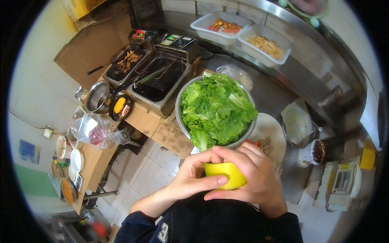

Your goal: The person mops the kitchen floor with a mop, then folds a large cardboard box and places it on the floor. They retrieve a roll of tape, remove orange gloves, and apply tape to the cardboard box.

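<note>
Close to my body, both hands clasp a short, glossy yellow cylindrical object [228, 176], which looks like a roll of tape. My left hand [197, 176] grips its left side, with the thumb across the front. From the right, my right hand [253, 173] wraps over its top and side. The fingers hide its upper rim and far side. Just beyond my hands stands a metal bowl [178, 117] heaped with green leaf lettuce [218, 109]. Right of the bowl, partly covered by it and my right hand, is a round pale board [275, 127] with food scraps on it.
Two fryers stand ahead left: one holds fried food [129, 60], the other an empty basket and tongs [150, 77]. White tubs of fries [264, 45] and cut sausage [225, 25] sit on the back ledge. A plastic bag [94, 130] lies left; a sauce tub [313, 153] stands right.
</note>
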A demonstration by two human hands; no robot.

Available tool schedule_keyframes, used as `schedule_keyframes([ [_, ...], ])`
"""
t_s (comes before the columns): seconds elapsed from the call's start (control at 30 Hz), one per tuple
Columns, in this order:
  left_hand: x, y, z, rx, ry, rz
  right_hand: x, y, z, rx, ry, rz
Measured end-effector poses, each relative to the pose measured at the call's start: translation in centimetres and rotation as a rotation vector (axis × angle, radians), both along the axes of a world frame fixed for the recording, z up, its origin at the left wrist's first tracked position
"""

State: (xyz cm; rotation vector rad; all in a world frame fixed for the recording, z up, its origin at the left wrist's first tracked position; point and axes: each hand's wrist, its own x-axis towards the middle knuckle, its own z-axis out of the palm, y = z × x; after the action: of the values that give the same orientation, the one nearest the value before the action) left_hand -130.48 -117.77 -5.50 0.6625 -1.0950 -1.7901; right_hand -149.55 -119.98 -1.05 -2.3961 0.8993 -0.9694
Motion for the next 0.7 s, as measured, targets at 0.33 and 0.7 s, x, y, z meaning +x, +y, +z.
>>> schedule_keyframes([
  [0.33,-0.1,-0.6,-2.6,-0.104,0.407,-0.026,-2.5,-0.3,-2.4,0.252,-0.260,0.120],
  [0.7,0.1,-0.8,-2.4,-0.207,0.107,-0.019,-1.7,1.1,-0.9,0.071,-0.090,-0.037],
])
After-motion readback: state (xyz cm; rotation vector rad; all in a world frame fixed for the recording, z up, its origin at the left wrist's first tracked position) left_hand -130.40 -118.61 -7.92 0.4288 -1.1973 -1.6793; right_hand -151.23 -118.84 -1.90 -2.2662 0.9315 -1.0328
